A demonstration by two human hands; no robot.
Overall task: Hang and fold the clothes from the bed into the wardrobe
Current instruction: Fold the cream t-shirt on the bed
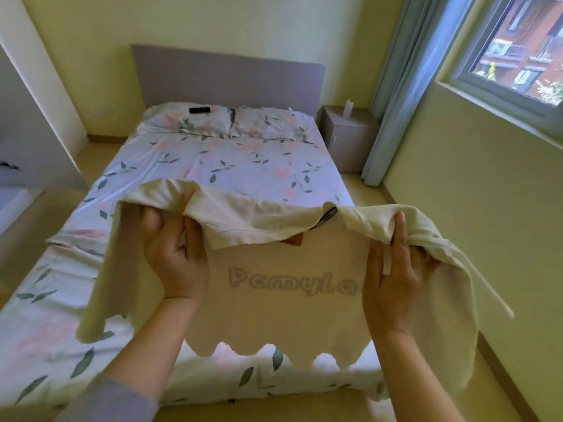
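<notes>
Lower centre: left hand [175, 257] and right hand [393, 275], fingers curled, each grip a shoulder edge of the cream cotton top with scalloped hem [289, 315], held spread above the foot of the floral-sheeted bed [243, 166]. Floor strips flank both bed edges. Upper centre: black oblong device [199, 110] on the left pillow.

Pale yellow walls [213, 19], grey nightstand [350, 138], blue curtain [396, 86], sunlit window [518, 47] at right.
</notes>
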